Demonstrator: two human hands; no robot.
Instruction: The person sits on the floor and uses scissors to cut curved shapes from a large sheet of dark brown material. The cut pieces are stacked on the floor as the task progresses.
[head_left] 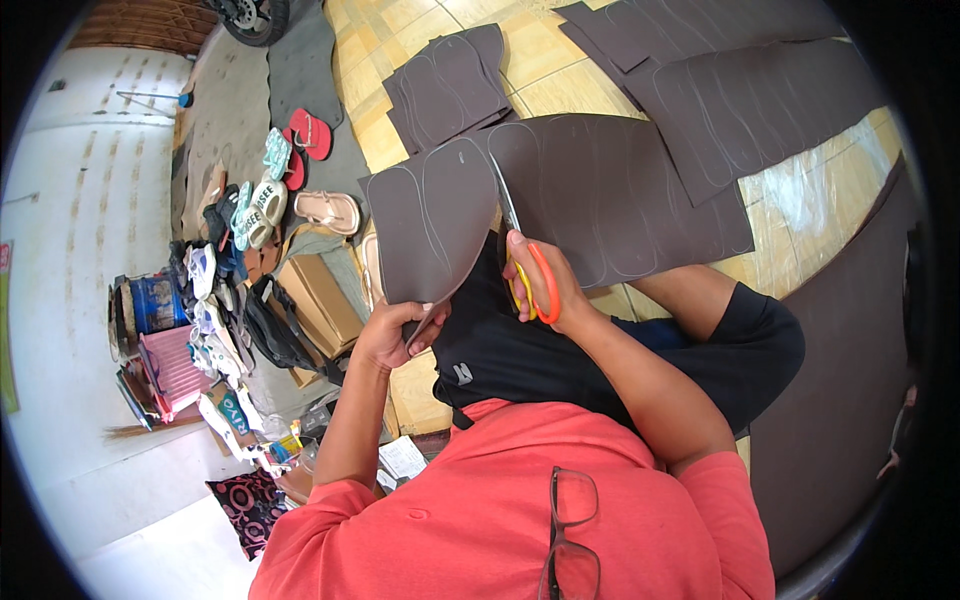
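Observation:
A dark brown sheet [610,190] marked with pale sole-shaped outlines lies across my lap and the tiles. My right hand [550,285] is closed round the orange and yellow handles of a pair of scissors [543,283]. Their blades reach up into a slit that runs between the sheet's left flap and its wider right part. My left hand [392,330] pinches the lower corner of the flap [430,210], which is lifted and curved. A traced outline runs down that flap. The blade tips sit close to the sheet's far edge.
More marked brown sheets [770,110] lie at the far right, and a smaller stack [448,85] lies ahead. A large brown sheet [840,370] covers the floor at right. Sandals [328,212], red slippers [312,134], a cardboard box [318,300] and a pink crate [175,368] crowd the left.

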